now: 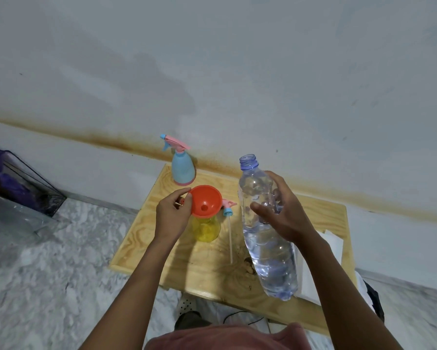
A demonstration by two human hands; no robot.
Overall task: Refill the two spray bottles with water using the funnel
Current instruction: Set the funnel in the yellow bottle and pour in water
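An orange funnel (205,201) sits in the neck of a yellow spray bottle (206,229) on the small wooden table (177,263). My left hand (173,213) pinches the funnel's rim. My right hand (279,213) grips a large clear water bottle (270,246), uncapped, partly full and held nearly upright above the table to the right of the funnel. The yellow bottle's pink and blue spray head (228,207) lies on the table beside it, its long tube pointing toward me. A blue spray bottle (182,170) with its pink head on stands at the table's far edge.
The table stands against a stained white wall (237,72). White paper (321,258) lies on the table's right side behind the water bottle. A dark glass-sided stand (22,183) is at the left on the marble floor (60,261).
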